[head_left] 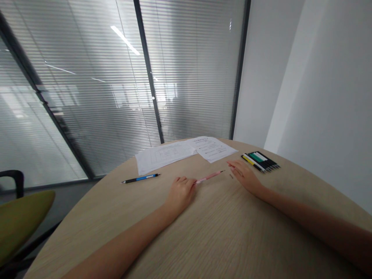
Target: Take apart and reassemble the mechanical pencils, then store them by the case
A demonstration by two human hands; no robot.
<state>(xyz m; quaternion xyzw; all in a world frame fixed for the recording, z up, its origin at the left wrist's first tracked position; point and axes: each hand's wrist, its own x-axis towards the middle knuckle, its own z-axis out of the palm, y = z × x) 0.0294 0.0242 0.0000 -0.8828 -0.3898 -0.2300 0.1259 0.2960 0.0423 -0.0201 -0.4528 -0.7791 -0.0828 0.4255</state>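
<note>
My left hand (180, 192) is closed around one end of a slim pink pen (210, 176). The pen's thin dark tip points right, toward my other hand. My right hand (244, 176) rests low over the table with its fingers stretched out to the left, just beyond that tip and apart from it. Beneath its fingers lies a small dark sliver (231, 176), too small to name. To the left of my left hand is a blue and black pen (141, 178), flat on the wood.
Several pens (261, 161), black, green, white and yellow, lie side by side at the right. Printed paper sheets (168, 155) spread along the far edge of the round wooden table (203, 232). A green chair (23, 221) stands at the left, and a glass partition with blinds (192, 77) rises behind.
</note>
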